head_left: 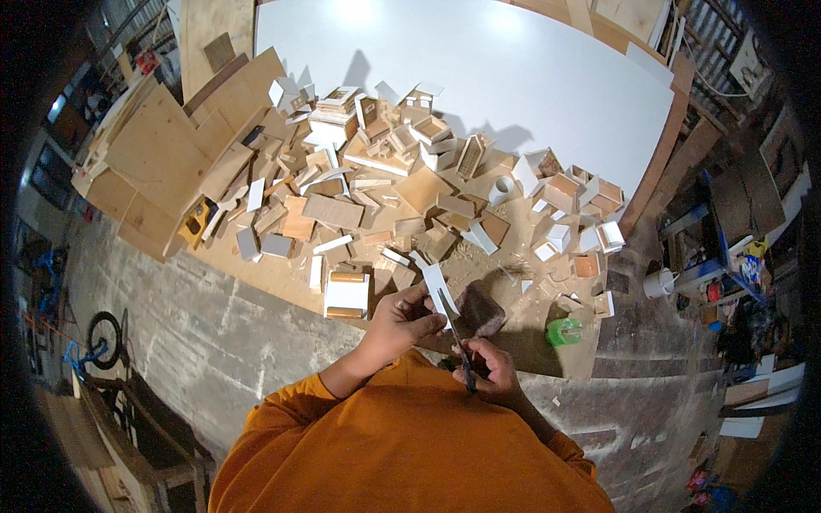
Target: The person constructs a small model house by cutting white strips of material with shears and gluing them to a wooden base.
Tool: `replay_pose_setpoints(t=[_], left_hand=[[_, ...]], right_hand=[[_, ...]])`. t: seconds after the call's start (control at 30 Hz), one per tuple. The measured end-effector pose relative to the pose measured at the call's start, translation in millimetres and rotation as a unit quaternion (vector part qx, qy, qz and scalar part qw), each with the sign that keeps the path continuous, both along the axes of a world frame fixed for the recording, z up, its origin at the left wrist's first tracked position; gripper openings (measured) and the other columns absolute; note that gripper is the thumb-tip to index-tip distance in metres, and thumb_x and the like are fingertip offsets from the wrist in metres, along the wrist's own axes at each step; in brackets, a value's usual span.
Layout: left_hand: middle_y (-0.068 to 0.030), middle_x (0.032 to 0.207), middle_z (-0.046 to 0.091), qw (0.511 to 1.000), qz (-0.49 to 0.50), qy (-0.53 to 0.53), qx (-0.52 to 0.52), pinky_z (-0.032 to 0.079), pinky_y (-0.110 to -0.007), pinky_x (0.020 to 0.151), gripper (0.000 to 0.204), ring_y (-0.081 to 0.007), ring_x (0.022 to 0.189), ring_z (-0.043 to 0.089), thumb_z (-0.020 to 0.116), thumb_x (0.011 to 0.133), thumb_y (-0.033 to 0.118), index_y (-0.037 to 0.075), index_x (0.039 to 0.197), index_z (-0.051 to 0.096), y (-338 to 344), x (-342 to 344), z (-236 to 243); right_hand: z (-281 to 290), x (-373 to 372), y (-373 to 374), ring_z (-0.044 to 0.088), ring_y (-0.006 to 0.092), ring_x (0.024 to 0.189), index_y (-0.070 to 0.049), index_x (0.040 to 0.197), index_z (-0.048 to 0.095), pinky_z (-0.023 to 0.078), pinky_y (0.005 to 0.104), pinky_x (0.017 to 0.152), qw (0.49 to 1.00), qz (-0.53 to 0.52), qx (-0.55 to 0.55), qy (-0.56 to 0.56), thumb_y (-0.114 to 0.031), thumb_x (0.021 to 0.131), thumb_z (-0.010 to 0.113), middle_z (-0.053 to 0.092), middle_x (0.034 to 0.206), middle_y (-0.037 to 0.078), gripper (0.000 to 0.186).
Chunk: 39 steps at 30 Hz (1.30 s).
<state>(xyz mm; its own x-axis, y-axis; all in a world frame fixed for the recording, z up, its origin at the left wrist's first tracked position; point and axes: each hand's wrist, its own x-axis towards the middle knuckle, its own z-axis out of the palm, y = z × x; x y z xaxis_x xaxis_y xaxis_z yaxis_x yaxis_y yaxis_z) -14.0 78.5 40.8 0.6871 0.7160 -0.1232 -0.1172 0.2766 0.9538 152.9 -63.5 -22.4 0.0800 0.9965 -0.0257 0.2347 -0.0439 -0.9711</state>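
Observation:
In the lower middle, my left hand [399, 327] pinches a thin white piece [436, 280] near its lower end. My right hand [491, 371] grips dark-handled scissors [457, 338], whose blades point up at the white piece and lie against it. Just behind my hands is a dark brown block [483, 309] on the wooden work board [564, 360]. A white box with two wooden bars [346, 291] sits left of my hands, and a green transparent container [564, 333] stands to their right.
Many wooden offcuts [333, 212] and small white-and-wood models [539, 171] cover the board before a white panel [556, 68]. A yellow tool [197, 222] lies left, beside plywood sheets [141, 154]. A bicycle [98, 342] stands at far left, a bucket [658, 283] right.

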Motion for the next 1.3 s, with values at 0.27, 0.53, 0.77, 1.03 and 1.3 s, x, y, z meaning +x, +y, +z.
replay_pose_setpoints(t=[0.27,0.53,0.77,1.03,1.3], left_hand=[[-0.0013,0.094,0.063,1.000,-0.019,0.005,0.018,0.048,-0.022,0.070,0.038,-0.0075,0.080,0.057,0.059,0.083,-0.004,-0.001,0.120,0.053,0.4,-1.3,-5.0],[-0.0009,0.096,0.063,1.000,-0.021,0.002,-0.005,0.047,-0.022,0.072,0.039,-0.0058,0.081,0.056,0.059,0.083,-0.004,-0.001,0.121,0.053,1.4,-1.3,0.6],[0.0017,0.087,0.058,1.000,-0.019,-0.007,-0.002,0.047,-0.020,0.067,0.041,-0.0048,0.077,0.054,0.058,0.085,-0.005,-0.001,0.124,0.050,-0.9,3.6,0.0],[-0.0007,0.099,0.063,0.999,-0.035,-0.009,-0.012,0.048,-0.023,0.075,0.046,-0.0071,0.085,0.056,0.059,0.083,-0.005,0.000,0.127,0.049,0.6,0.8,-2.2],[0.0001,0.086,0.059,1.000,-0.017,0.001,0.008,0.047,-0.021,0.067,0.041,-0.0062,0.076,0.056,0.058,0.084,-0.006,-0.002,0.124,0.050,-0.8,3.5,-3.3]], right_hand=[[11.3,-2.1,1.6,0.051,0.0061,0.071,0.001,0.106,0.053,0.043,0.0216,0.065,0.999,0.023,-0.021,-0.017,-0.015,0.077,0.072,0.057,0.084,0.001,0.038],[5.6,-7.1,3.7,0.051,0.0064,0.069,0.000,0.107,0.053,0.042,0.0218,0.064,1.000,-0.002,0.019,0.002,-0.015,0.077,0.071,0.056,0.082,0.000,0.038],[14.7,-7.6,7.1,0.052,0.0079,0.065,-0.002,0.108,0.055,0.043,0.0228,0.061,1.000,-0.007,-0.001,-0.009,-0.022,0.076,0.073,0.057,0.075,0.000,0.043],[7.4,-6.8,5.9,0.056,0.0123,0.067,-0.003,0.110,0.055,0.046,0.0261,0.063,1.000,-0.013,-0.017,-0.003,-0.029,0.074,0.075,0.060,0.077,0.004,0.049],[3.9,-8.8,4.0,0.055,0.0115,0.066,-0.003,0.110,0.054,0.045,0.0262,0.063,0.999,-0.023,-0.026,0.019,-0.029,0.075,0.075,0.058,0.076,0.003,0.048]])
